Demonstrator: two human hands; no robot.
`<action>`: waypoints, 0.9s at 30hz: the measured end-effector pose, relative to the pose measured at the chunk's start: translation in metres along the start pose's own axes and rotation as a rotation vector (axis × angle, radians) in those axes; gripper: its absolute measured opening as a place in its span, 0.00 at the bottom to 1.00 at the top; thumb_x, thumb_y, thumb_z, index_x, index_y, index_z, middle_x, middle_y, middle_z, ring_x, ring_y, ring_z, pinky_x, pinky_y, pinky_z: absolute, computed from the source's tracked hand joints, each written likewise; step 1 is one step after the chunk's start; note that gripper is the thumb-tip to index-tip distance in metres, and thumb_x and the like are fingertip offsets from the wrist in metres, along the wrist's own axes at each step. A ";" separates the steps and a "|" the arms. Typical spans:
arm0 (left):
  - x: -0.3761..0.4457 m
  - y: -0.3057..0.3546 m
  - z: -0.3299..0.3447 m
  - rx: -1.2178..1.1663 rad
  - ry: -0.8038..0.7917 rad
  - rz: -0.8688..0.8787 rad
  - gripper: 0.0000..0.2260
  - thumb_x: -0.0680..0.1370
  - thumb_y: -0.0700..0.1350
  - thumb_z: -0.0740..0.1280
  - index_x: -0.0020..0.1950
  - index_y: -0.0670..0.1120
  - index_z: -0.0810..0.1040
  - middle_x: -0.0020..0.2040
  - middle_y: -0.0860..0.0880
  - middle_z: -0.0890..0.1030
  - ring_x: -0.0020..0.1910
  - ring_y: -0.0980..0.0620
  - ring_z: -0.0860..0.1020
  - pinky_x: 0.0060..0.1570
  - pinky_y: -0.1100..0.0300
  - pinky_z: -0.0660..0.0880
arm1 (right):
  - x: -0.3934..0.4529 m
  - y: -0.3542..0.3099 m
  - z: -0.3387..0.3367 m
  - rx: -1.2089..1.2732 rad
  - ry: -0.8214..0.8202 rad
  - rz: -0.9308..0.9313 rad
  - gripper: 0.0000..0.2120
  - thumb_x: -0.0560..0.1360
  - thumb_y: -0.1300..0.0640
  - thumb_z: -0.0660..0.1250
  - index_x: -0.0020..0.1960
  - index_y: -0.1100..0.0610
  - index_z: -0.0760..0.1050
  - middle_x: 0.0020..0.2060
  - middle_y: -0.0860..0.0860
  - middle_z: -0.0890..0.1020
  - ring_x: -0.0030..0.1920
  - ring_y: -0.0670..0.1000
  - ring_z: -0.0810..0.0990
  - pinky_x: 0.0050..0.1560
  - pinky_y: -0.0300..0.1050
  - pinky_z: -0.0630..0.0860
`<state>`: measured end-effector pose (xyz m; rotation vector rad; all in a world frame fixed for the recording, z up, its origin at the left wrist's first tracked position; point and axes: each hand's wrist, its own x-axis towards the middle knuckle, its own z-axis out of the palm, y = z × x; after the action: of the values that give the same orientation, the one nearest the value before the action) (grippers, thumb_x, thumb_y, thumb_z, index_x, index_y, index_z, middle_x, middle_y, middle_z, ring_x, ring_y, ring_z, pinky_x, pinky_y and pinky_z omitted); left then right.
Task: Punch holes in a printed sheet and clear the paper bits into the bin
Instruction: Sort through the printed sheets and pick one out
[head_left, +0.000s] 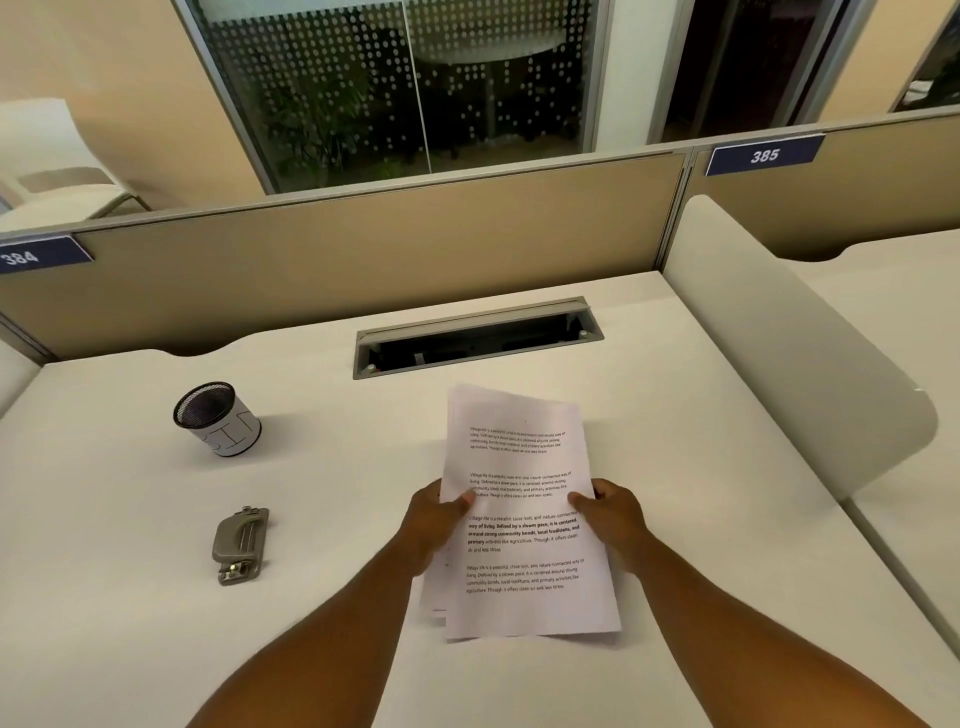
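A small stack of printed sheets (522, 525) is held above the white desk (130, 519), text facing up. My left hand (436, 519) grips its left edge, thumb on top. My right hand (610, 512) grips the right edge the same way. A grey metal hole punch (240, 544) lies on the desk to the left, well apart from both hands. Farther back on the left stands a black mesh cup (218, 420) wrapped in white paper, serving as the bin.
An open cable tray slot (475, 338) is set into the desk behind the sheets. A beige partition (337, 249) runs along the back, and a white rounded divider (779, 364) closes off the right side.
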<state>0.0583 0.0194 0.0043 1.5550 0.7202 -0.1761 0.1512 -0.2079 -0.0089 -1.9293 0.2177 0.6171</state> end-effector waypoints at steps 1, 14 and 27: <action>0.001 0.004 -0.003 0.006 -0.025 0.023 0.14 0.78 0.50 0.70 0.62 0.46 0.79 0.51 0.47 0.86 0.48 0.47 0.86 0.50 0.47 0.82 | -0.001 -0.003 -0.002 0.026 0.005 0.000 0.04 0.73 0.57 0.70 0.48 0.55 0.79 0.46 0.53 0.85 0.47 0.55 0.84 0.55 0.55 0.80; -0.002 0.057 -0.044 -0.137 -0.344 0.115 0.22 0.76 0.50 0.68 0.69 0.45 0.74 0.63 0.42 0.81 0.61 0.37 0.80 0.60 0.40 0.77 | -0.007 -0.038 -0.014 0.424 -0.384 -0.008 0.26 0.66 0.51 0.78 0.61 0.56 0.78 0.53 0.53 0.85 0.55 0.57 0.83 0.61 0.56 0.76; -0.006 0.068 -0.037 -0.038 0.098 0.234 0.10 0.77 0.42 0.72 0.58 0.44 0.81 0.52 0.45 0.86 0.46 0.44 0.85 0.50 0.45 0.82 | -0.011 -0.073 -0.009 0.438 -0.206 -0.180 0.19 0.66 0.65 0.77 0.55 0.57 0.78 0.49 0.56 0.86 0.48 0.60 0.85 0.51 0.58 0.81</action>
<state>0.0790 0.0559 0.0701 1.6063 0.6080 0.0877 0.1756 -0.1859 0.0579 -1.4353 0.0412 0.5879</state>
